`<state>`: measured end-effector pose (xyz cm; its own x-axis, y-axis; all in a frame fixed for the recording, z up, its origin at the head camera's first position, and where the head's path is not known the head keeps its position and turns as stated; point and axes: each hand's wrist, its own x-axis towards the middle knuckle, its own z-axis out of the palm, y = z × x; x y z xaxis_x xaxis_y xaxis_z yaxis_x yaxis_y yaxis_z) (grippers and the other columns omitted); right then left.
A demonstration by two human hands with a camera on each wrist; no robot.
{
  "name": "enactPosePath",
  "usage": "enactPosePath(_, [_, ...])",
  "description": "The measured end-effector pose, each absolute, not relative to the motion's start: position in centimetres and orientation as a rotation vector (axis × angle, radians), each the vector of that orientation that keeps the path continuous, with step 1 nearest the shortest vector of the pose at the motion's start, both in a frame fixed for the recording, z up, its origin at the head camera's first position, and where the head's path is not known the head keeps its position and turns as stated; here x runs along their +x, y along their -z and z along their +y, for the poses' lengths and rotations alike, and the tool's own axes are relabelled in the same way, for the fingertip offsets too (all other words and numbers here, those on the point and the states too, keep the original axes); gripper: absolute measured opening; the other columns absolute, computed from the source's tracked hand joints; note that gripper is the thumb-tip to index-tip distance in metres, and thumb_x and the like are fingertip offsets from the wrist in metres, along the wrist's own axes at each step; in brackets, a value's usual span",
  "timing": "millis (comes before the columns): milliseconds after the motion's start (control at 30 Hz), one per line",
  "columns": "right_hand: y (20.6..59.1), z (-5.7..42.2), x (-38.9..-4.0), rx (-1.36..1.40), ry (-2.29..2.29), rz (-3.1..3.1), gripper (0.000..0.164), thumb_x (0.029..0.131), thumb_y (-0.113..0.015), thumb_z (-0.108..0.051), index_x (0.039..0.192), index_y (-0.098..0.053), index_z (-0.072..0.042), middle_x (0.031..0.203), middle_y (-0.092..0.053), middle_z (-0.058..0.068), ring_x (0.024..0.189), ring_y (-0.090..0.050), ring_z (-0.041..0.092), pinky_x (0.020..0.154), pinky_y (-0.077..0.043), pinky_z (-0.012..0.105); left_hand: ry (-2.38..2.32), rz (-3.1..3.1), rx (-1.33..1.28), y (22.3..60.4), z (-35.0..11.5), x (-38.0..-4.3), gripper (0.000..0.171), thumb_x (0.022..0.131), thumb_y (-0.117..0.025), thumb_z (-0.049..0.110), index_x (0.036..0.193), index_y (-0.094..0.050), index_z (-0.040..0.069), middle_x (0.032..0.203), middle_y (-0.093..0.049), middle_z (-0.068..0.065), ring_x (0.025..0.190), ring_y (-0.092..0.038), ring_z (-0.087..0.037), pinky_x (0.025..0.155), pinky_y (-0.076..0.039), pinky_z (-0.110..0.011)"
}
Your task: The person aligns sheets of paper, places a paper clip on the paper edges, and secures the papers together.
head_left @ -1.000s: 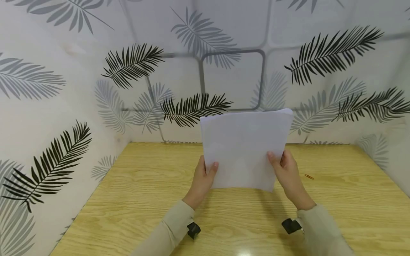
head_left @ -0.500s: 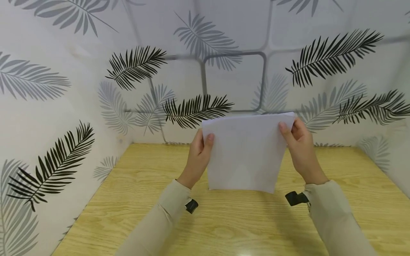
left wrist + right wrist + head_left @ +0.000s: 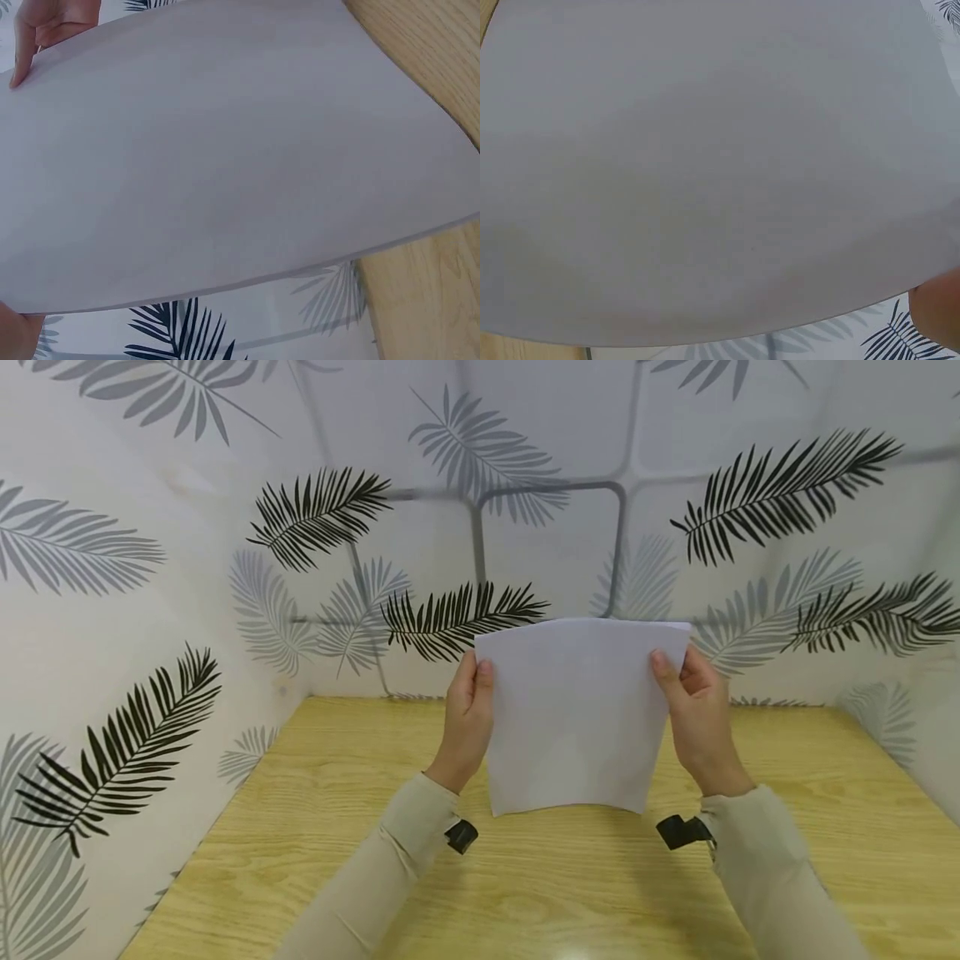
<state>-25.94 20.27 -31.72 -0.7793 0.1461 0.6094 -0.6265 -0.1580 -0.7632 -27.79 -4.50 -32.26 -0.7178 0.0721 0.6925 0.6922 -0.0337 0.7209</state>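
Observation:
White blank paper [image 3: 577, 718], a thin stack of sheets, is held up over the table, facing me. My left hand [image 3: 467, 718] grips its left edge near the top, thumb on the front and fingers hidden behind. At the upper right edge my right hand [image 3: 701, 718] pinches the paper in the same way. The sheets bow gently, with the top edge arched in the middle. In the left wrist view the paper [image 3: 225, 165] spans the frame, the right hand [image 3: 52, 30] at its far edge. Paper [image 3: 720, 180] also fills most of the right wrist view.
Below the paper lies a light wood-grain table [image 3: 300, 843]. A white wall covering with dark and grey leaf prints [image 3: 450, 435] rises behind and along both sides. Small black wrist cameras [image 3: 682, 832] sit at the cuffs of both beige sleeves [image 3: 765, 852].
Both hands have moved up the paper's side edges, from its lower half to near the top. The top edge now arches more. The paper clip seen earlier on the right is out of sight.

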Motion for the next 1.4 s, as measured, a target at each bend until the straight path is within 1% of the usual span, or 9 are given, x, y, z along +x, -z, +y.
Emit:
enactPosePath(133, [31.6, 19.9, -25.7, 0.523, -1.930, -1.592, 0.021, 0.098, -0.054, -0.008, 0.116, -0.062, -0.001, 0.099, -0.068, 0.003, 0.082, -0.064, 0.012, 0.072, -0.050, 0.023, 1.770, -1.788, -0.807, 32.1, -4.2, -27.7, 0.025, 0.106, -0.032, 0.016, 0.109, -0.045, -0.005, 0.089, -0.044, -0.014, 0.079, -0.045, -0.017, 0.070, -0.040, -0.028])
enactPosePath(267, [32.3, 20.1, -25.8, 0.537, -1.929, -1.655, 0.023, 0.099, -0.053, -0.011, 0.121, -0.059, -0.005, 0.103, -0.066, 0.001, 0.085, -0.064, 0.011, 0.072, -0.050, 0.022, 1.738, -1.850, -0.792, 32.6, -4.0, -27.8, 0.026, 0.106, -0.034, 0.015, 0.120, -0.045, -0.004, 0.101, -0.051, -0.016, 0.088, -0.051, -0.018, 0.079, -0.043, -0.029])
enactPosePath(400, [33.2, 20.2, -25.7, 0.496, -1.916, -1.741, 0.024, 0.100, -0.052, -0.014, 0.122, -0.057, -0.007, 0.103, -0.066, -0.001, 0.087, -0.064, 0.010, 0.073, -0.052, 0.022, 1.700, -1.932, -0.719, 33.2, -4.0, -27.6, 0.025, 0.105, -0.035, 0.011, 0.119, -0.047, -0.006, 0.103, -0.055, -0.019, 0.094, -0.052, -0.021, 0.084, -0.043, -0.032])
enactPosePath(567, [33.7, 20.3, -25.6, 0.472, -1.885, -1.774, 0.024, 0.100, -0.052, -0.015, 0.119, -0.059, -0.003, 0.100, -0.068, -0.003, 0.085, -0.066, 0.010, 0.072, -0.052, 0.022, 1.684, -1.967, -0.659, 32.3, -4.1, -26.1, 0.023, 0.104, -0.036, 0.006, 0.108, -0.053, -0.010, 0.092, -0.058, -0.025, 0.081, -0.058, -0.033, 0.071, -0.049, -0.044])
enactPosePath(667, [33.8, 20.3, -25.6, 0.462, -1.871, -1.763, 0.023, 0.099, -0.053, -0.014, 0.117, -0.061, -0.001, 0.097, -0.070, -0.004, 0.083, -0.067, 0.009, 0.071, -0.052, 0.021, 1.677, -1.960, -0.657, 31.3, -4.2, -25.2, 0.022, 0.103, -0.038, 0.004, 0.102, -0.055, -0.011, 0.085, -0.059, -0.026, 0.075, -0.059, -0.036, 0.064, -0.050, -0.045])
enactPosePath(767, [33.7, 20.5, -25.5, 0.453, -1.853, -1.757, 0.022, 0.098, -0.055, -0.012, 0.115, -0.064, 0.000, 0.094, -0.071, -0.005, 0.081, -0.067, 0.008, 0.070, -0.052, 0.020, 1.673, -1.950, -0.658, 31.6, -4.3, -25.7, 0.022, 0.103, -0.040, 0.003, 0.098, -0.055, -0.011, 0.080, -0.057, -0.025, 0.073, -0.059, -0.034, 0.063, -0.050, -0.040])
enactPosePath(1000, [33.3, 21.1, -24.9, 0.445, -1.797, -1.812, 0.021, 0.097, -0.057, -0.011, 0.112, -0.066, 0.000, 0.090, -0.072, -0.006, 0.078, -0.068, 0.008, 0.066, -0.052, 0.021, 1.717, -1.963, -0.665, 32.9, -4.7, -27.2, 0.025, 0.103, -0.042, 0.010, 0.086, -0.051, -0.005, 0.064, -0.039, -0.007, 0.062, -0.045, -0.017, 0.056, -0.039, -0.027])
enactPosePath(1233, [32.2, 22.1, -23.7, 0.464, -1.658, -1.987, 0.028, 0.096, -0.059, -0.010, 0.115, -0.064, 0.009, 0.092, -0.071, -0.010, 0.082, -0.068, 0.007, 0.070, -0.053, 0.020, 1.684, -2.018, -0.735, 31.4, -5.9, -26.6, 0.023, 0.102, -0.047, 0.012, 0.094, -0.060, -0.006, 0.072, -0.057, -0.015, 0.063, -0.057, -0.018, 0.056, -0.046, -0.026])
enactPosePath(1400, [31.2, 22.9, -22.7, 0.524, -1.697, -2.061, 0.022, 0.094, -0.062, -0.006, 0.112, -0.067, 0.006, 0.087, -0.072, -0.006, 0.079, -0.068, 0.008, 0.068, -0.053, 0.020, 1.678, -2.138, -0.759, 30.7, -7.2, -26.2, 0.021, 0.099, -0.054, 0.010, 0.106, -0.067, -0.005, 0.083, -0.067, -0.018, 0.067, -0.061, -0.014, 0.060, -0.050, -0.026])
